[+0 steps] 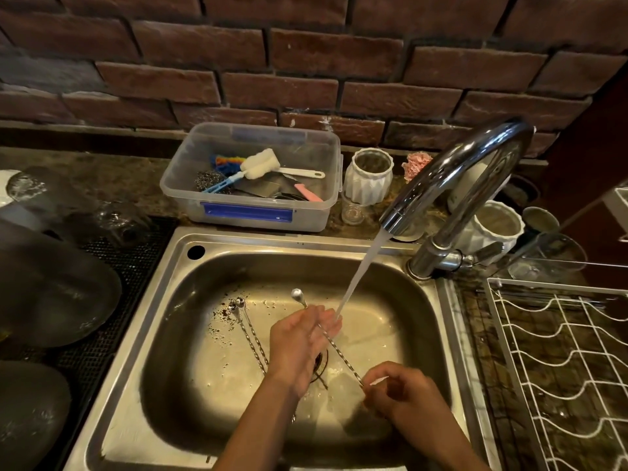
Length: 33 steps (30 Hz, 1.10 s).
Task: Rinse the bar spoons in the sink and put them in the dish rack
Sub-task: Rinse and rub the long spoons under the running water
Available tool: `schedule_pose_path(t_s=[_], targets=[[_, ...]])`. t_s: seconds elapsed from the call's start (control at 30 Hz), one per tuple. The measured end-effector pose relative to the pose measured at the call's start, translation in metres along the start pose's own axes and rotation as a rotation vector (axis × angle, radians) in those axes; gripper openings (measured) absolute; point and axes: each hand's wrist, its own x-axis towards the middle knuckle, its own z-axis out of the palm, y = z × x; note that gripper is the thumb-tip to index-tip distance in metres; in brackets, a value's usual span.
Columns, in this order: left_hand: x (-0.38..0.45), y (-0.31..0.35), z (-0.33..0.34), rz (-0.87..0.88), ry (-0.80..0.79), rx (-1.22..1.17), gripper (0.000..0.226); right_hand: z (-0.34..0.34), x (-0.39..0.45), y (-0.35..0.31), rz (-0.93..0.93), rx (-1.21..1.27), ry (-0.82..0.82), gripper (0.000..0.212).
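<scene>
Setting: brick wall [306,79] behind a stone counter, steel sink [238,243] set into it.
Tap: chrome faucet [469,164] running, water stream [360,277] falling onto the fingers of the left hand.
Left hand [299,341]: fingers loosely wrapped around a twisted bar spoon [336,348] near its bowl end.
Right hand [404,392]: fingertips pinched on the same spoon's lower end.
Sink floor: two more spoons [251,334] lying side by side, left of the hands, among crumbs.
Right: white wire dish rack [560,351], beside the sink.
Behind: clear plastic tub [251,212] holding brushes.
</scene>
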Motion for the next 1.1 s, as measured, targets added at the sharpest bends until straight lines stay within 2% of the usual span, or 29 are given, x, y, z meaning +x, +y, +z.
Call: schedule_pose_path(t_s=[0.1, 0.2, 0.27, 0.33, 0.43, 0.57, 0.67, 0.9, 1.1], targets=[[0.0, -0.017, 0.0, -0.056, -0.024, -0.025, 0.021, 0.009, 0.006, -0.001, -0.114, -0.241, 0.043, 0.004], [0.005, -0.029, 0.001, -0.103, -0.037, -0.08, 0.018, 0.015, 0.015, -0.002, -0.225, -0.514, 0.075, 0.017], [0.012, -0.032, -0.001, -0.118, -0.017, -0.082, 0.017, 0.018, 0.022, -0.002, -0.251, -0.587, 0.093, 0.021], [0.02, -0.032, -0.004, -0.111, 0.027, 0.033, 0.017, 0.022, 0.032, -0.001, -0.244, -0.634, 0.09, 0.024], [0.034, -0.03, -0.015, -0.056, 0.084, 0.357, 0.021, 0.03, 0.05, 0.002, -0.179, -0.609, 0.069, 0.029], [0.046, -0.016, -0.039, -0.024, 0.131, 0.547, 0.025, 0.04, 0.079, 0.013, -0.07, -0.55, 0.101, 0.028], [0.05, -0.005, -0.058, -0.007, 0.147, 0.582, 0.025, 0.045, 0.096, 0.026, 0.028, -0.515, 0.122, 0.029], [0.055, 0.011, -0.085, 0.027, 0.173, 0.579, 0.027, 0.044, 0.114, 0.052, 0.154, -0.617, 0.212, 0.018], [0.056, 0.02, -0.089, -0.01, 0.157, 0.558, 0.027, 0.051, 0.114, 0.055, 0.101, -0.602, 0.275, 0.014]])
